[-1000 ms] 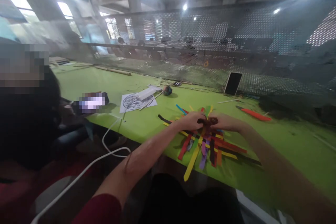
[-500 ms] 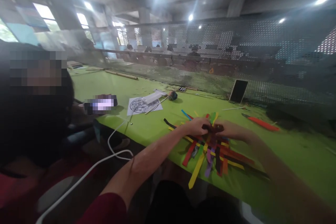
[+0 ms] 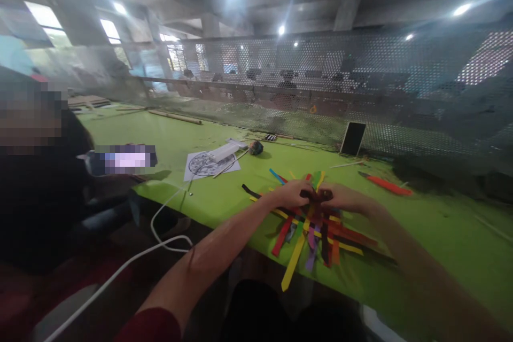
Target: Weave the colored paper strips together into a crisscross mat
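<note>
A fan of coloured paper strips, red, yellow, purple, black and green, lies on the green table near its front edge. My left hand and my right hand meet over the middle of the pile. Between the fingertips of both hands is a dark brown strip, pinched from either side. Both forearms reach in from the lower part of the view. How the strip is folded cannot be told through the blur.
A person sits at the left with a phone. A printed sheet with a white box on it, a white cable, an orange-handled cutter and a dark tablet lie around. Perforated mesh runs behind the table.
My hands stay together on the dark strip over the pile. The view has shifted slightly with my head; the person's phone has moved a little to the left.
</note>
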The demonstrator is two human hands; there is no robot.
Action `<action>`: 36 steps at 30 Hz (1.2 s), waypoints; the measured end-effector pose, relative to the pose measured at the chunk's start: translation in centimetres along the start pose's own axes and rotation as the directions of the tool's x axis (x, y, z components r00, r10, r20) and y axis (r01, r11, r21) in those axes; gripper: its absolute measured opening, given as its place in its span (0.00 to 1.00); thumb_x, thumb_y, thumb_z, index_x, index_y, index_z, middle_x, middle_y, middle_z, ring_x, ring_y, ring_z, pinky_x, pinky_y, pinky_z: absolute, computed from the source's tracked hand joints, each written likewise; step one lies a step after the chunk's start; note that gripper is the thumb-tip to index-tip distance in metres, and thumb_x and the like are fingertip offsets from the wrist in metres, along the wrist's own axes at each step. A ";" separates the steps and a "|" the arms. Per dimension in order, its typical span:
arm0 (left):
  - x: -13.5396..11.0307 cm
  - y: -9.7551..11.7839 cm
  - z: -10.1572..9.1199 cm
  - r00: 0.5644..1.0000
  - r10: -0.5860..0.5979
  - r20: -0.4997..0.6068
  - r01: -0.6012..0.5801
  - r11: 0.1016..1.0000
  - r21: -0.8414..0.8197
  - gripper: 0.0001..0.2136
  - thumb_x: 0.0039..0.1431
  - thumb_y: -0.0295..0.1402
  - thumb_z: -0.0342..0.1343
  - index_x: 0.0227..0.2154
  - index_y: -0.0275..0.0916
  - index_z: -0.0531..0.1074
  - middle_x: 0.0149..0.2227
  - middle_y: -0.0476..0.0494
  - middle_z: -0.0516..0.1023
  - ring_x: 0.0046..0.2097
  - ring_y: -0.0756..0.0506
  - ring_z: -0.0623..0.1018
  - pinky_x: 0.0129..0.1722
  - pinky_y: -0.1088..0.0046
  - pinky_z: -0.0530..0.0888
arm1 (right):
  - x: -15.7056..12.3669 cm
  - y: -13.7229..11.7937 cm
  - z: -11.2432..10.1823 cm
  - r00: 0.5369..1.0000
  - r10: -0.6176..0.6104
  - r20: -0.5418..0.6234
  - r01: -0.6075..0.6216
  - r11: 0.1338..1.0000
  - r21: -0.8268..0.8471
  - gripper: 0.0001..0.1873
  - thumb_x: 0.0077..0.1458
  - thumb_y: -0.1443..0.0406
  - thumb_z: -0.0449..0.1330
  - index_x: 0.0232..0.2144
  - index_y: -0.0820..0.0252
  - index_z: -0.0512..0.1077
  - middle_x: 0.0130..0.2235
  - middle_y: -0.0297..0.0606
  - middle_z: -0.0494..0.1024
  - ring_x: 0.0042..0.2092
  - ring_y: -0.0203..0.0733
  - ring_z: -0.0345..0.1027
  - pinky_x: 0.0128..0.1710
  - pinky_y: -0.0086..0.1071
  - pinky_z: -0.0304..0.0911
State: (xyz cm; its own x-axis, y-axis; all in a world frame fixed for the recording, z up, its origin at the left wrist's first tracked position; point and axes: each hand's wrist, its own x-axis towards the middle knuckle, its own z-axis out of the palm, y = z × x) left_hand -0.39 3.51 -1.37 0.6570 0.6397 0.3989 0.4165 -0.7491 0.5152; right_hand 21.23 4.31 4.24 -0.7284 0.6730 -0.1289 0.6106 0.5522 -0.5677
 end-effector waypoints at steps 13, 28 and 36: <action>-0.2 0.1 0.2 1.000 0.013 -0.012 -0.014 0.999 -0.048 0.15 0.50 0.21 0.54 0.39 0.35 0.80 0.43 0.41 0.81 0.47 0.43 0.79 0.52 0.67 0.74 | -0.2 0.8 0.2 1.000 0.005 0.010 -0.005 1.000 -0.024 0.21 0.46 0.52 0.68 0.26 0.58 0.64 0.30 0.31 0.66 0.32 0.38 0.58 0.31 0.32 0.56; -0.4 0.6 0.3 1.000 0.026 -0.015 -0.027 0.997 -0.069 0.16 0.49 0.21 0.53 0.38 0.37 0.81 0.41 0.44 0.83 0.45 0.43 0.80 0.51 0.67 0.75 | -0.1 1.3 1.0 0.999 -0.022 -0.048 0.022 1.000 0.011 0.14 0.45 0.61 0.65 0.21 0.59 0.62 0.23 0.27 0.61 0.27 0.33 0.55 0.27 0.29 0.50; -0.6 0.7 0.2 1.000 0.002 -0.006 -0.003 0.997 -0.080 0.16 0.49 0.19 0.53 0.38 0.37 0.80 0.42 0.44 0.83 0.45 0.43 0.80 0.51 0.67 0.75 | -0.2 0.8 1.2 0.997 -0.028 -0.073 0.033 0.998 0.061 0.11 0.45 0.62 0.66 0.25 0.60 0.66 0.25 0.28 0.66 0.28 0.34 0.58 0.27 0.29 0.53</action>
State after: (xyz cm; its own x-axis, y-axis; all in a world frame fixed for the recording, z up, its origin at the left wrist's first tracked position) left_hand -0.33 2.62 -1.43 0.6541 0.6390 0.4047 0.3628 -0.7345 0.5735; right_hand 21.51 4.01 2.82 -0.7208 0.6912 -0.0530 0.5661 0.5428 -0.6204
